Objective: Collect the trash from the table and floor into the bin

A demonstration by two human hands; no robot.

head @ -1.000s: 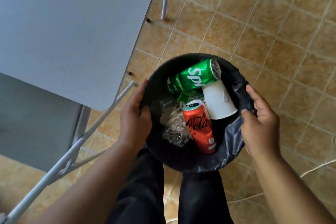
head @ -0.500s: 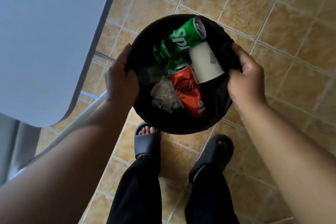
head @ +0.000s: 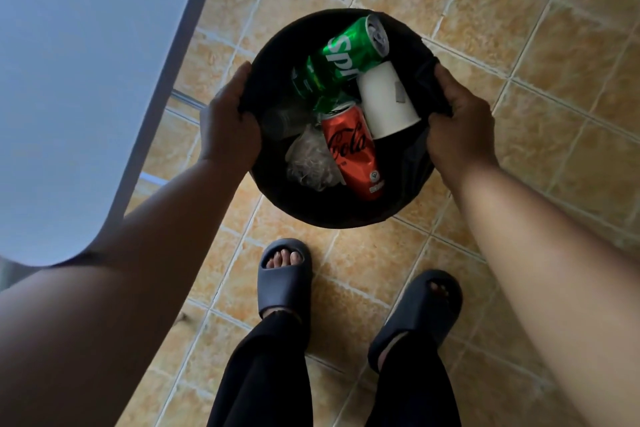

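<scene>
Both hands grip a black bin [head: 332,215] by its rim, left hand [head: 228,125] on the left edge, right hand [head: 460,130] on the right, fingers curled over the liner. Between the hands, inside the bin, lie a green can [head: 349,52], red can [head: 353,149], white cup [head: 384,99] and crumpled plastic [head: 306,158]. Left of the left hand is a table [head: 86,62].

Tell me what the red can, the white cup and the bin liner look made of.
Red can: thin metal, likely aluminium, glossy print, slightly dented side. White cup: probably paper, matte and opaque. Bin liner: thin black plastic, bunching in folds under the right hand.
</scene>
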